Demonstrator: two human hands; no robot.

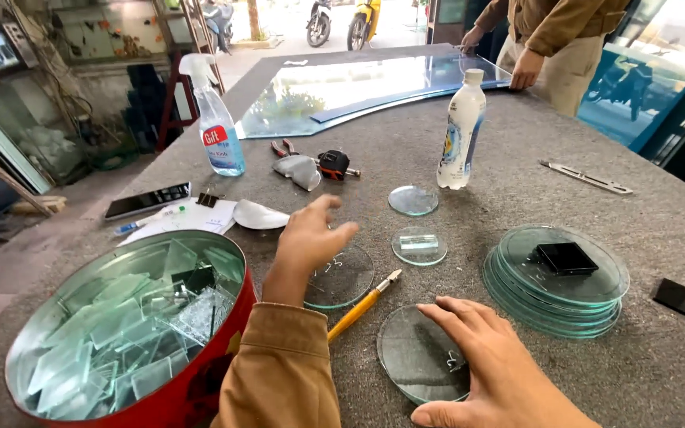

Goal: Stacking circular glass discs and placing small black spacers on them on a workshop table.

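Note:
My left hand [308, 240] hovers with fingers spread over a round glass disc [347, 282] lying on the grey felt table [406, 150]. My right hand [491, 364] presses flat on another round glass disc [415, 355] near the front edge. A yellow-handled glass cutter [361, 305] lies between the two discs. Two smaller glass discs [419, 246] [413, 200] sit farther back. At the right stands a stack of large glass discs [552, 297] with a black block [567, 257] on top.
A red round tin [192, 392] of glass scraps sits front left. A spray bottle [217, 119], a white bottle [461, 131], pliers [283, 147], a phone [147, 200], papers and a metal ruler [586, 177] lie about. Another person [552, 40] holds a large glass sheet [358, 87] at the back.

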